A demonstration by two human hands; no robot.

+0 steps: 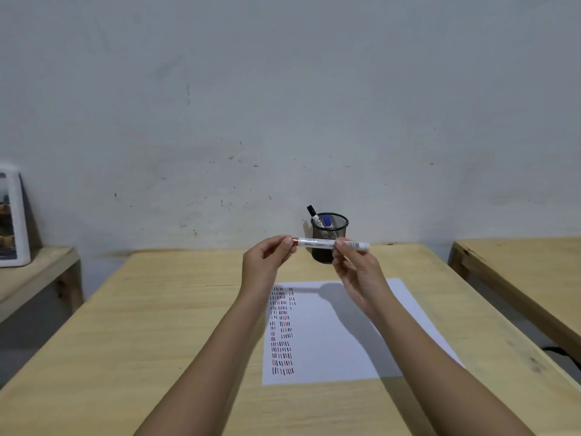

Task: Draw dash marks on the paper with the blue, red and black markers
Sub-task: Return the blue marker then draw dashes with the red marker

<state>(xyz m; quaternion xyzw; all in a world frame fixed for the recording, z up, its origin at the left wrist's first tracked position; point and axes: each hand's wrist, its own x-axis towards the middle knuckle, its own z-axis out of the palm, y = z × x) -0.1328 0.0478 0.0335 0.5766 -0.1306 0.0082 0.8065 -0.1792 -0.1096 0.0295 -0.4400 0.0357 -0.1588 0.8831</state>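
Note:
Both hands hold a white-barrelled red marker [317,243] level in the air above the table. My left hand [267,259] pinches its red cap end; my right hand [355,269] grips the barrel near the other end. Below lies a white paper [339,338] with columns of short red, black and blue dashes [282,332] along its left side. Behind the marker stands a black mesh cup [330,237] holding the black marker [313,214] and the blue marker [327,221].
The paper rests on a light wooden table [176,325] against a grey wall. Another wooden table [522,265] stands to the right, across a gap. On the left, a lower table [37,272] carries a white-framed picture [11,215].

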